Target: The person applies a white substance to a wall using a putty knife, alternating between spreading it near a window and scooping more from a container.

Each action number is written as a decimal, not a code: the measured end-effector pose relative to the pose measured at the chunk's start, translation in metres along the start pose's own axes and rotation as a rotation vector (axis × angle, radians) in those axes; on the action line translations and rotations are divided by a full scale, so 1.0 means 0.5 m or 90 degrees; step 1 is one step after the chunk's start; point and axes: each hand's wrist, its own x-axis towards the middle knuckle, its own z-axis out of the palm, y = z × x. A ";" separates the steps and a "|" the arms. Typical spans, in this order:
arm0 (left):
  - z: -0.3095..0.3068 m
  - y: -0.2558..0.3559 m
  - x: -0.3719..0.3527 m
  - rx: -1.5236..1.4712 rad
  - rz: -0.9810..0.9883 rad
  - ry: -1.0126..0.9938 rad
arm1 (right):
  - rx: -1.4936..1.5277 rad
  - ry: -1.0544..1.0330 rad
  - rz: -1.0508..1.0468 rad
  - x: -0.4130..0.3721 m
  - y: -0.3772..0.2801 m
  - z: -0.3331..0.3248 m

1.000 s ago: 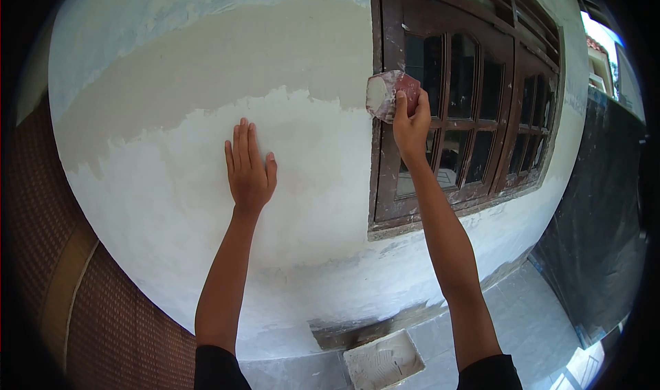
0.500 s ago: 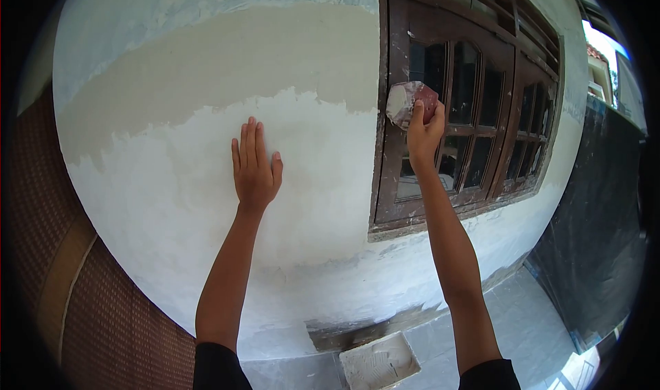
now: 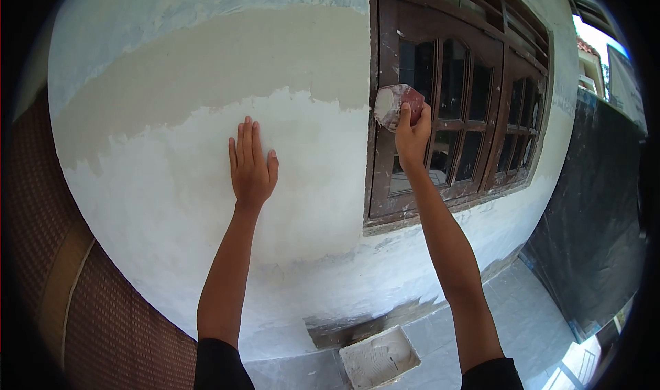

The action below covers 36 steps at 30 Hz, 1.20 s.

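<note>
My left hand lies flat against the white coated part of the wall, fingers stretched up and thumb out to the side. It sits below a ragged border with a grey-beige band. Between the thumb and fingers of my right hand is a flat reddish putty spreader with angled corners, its left part smeared with whitish putty. The spreader overlaps the left side of the brown wooden window in this view.
On the grey tiled floor below stands a rectangular tray with whitish paste. A brown woven screen borders the left side. A dark sheet hangs at the right.
The view has shifted slightly, with the window now further left. My right hand, holding the spreader, appears a little further left too. My left hand stays flat on the wall.
</note>
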 end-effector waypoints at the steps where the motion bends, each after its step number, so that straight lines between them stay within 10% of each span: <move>1: 0.002 0.000 -0.002 -0.013 0.003 -0.006 | 0.018 0.016 0.038 -0.008 -0.001 -0.013; 36: -0.157 0.415 -0.477 -0.293 -0.287 -0.349 | 0.203 -0.187 0.708 -0.410 0.149 -0.580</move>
